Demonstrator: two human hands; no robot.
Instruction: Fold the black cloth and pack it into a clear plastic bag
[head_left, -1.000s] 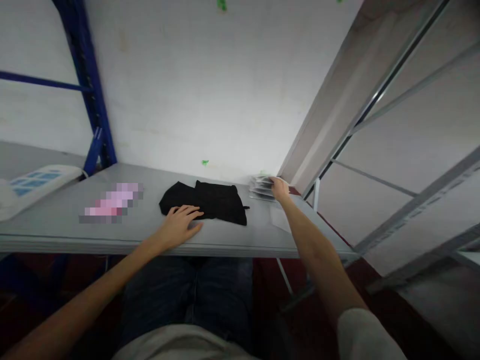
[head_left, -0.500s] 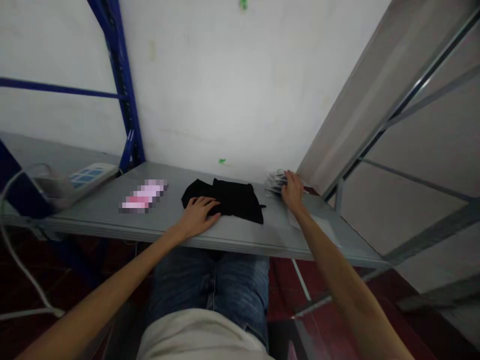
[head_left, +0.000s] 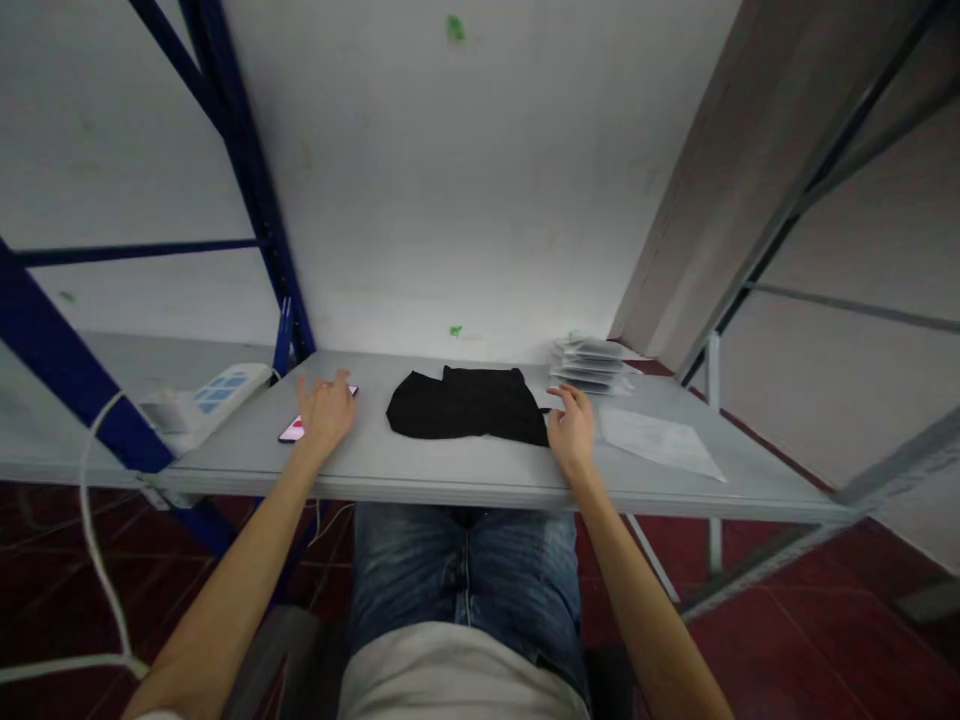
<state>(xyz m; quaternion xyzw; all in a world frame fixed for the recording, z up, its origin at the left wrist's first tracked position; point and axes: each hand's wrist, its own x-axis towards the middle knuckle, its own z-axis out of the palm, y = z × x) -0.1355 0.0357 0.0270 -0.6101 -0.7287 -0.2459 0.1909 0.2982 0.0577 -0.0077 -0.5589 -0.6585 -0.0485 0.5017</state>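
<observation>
A folded black cloth item (head_left: 469,403) lies flat on the grey tabletop, a small strap or tab sticking out at its right end. My left hand (head_left: 326,410) is over a phone (head_left: 293,431) with a lit pinkish screen; its fingers are apart and partly cover the phone. Whether the fingertips touch the screen I cannot tell. At the cloth's right edge is my right hand (head_left: 572,428), fingers apart, with nothing seen in it. Just beyond it sits a stack of flat clear plastic packets (head_left: 592,365). To its right lies a flat whitish plastic bag (head_left: 660,440).
A white power strip (head_left: 225,395) with blue sections lies on the left, its white cable (head_left: 94,530) hanging down. Blue metal uprights (head_left: 255,180) stand on the left, grey metal framing (head_left: 712,370) on the right. A white wall rises behind the table (head_left: 465,482).
My left hand has left the black cloth and moved left to the phone. My right hand has come off the packet stack, back toward the cloth's right edge. The view has shifted.
</observation>
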